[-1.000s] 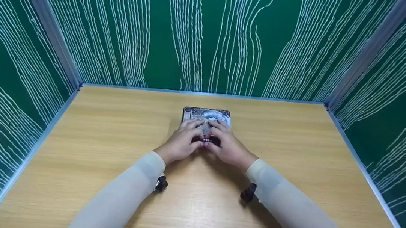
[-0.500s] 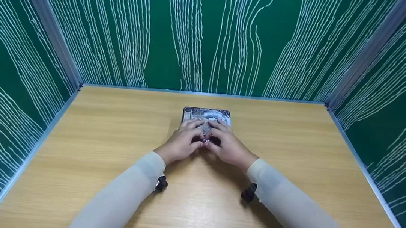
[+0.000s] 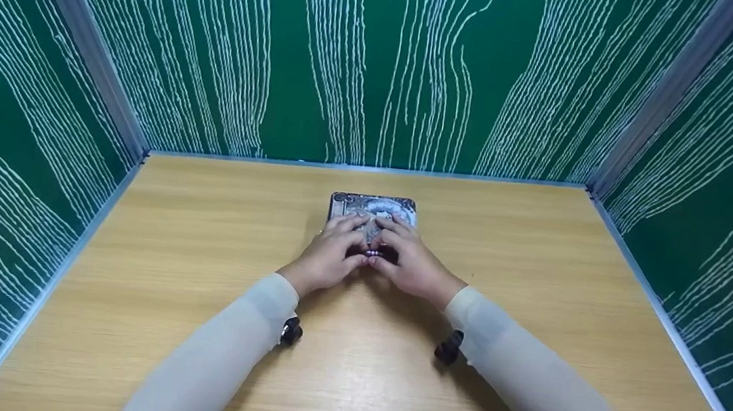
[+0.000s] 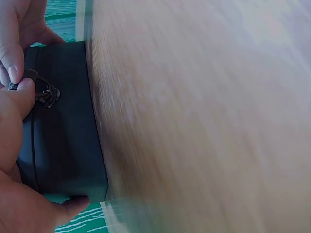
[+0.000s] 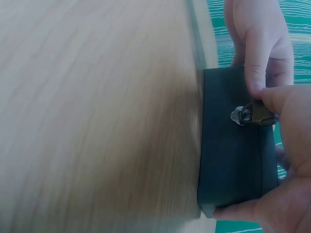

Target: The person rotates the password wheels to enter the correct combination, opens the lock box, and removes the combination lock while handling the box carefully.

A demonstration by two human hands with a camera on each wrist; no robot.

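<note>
A dark box point(image 4: 63, 131) with a patterned grey lid point(image 3: 373, 207) sits on the table. On its near side hangs a small bronze padlock point(image 5: 262, 114), its loop through a metal hasp point(image 4: 50, 96). My left hand point(image 3: 328, 256) comes in from the left and pinches the padlock with thumb and forefinger; its other fingers spread over the lid and side. From the right, my right hand point(image 3: 418, 265) mirrors it, thumb and finger on the padlock and the rest against the box. A row of small light marks shows on the lock between the thumbs.
The wooden table point(image 3: 349, 367) is bordered by green walls point(image 3: 300, 55) with white wavy lines on the back and both sides. The box stands toward the back edge. A black wrist camera point(image 3: 291, 331) hangs under the left sleeve, another camera point(image 3: 448, 347) under the right.
Both arms and the box stay in place. Only the thumb tips shift slightly at the padlock, covering the light marks half a second ago and showing more of them now.
</note>
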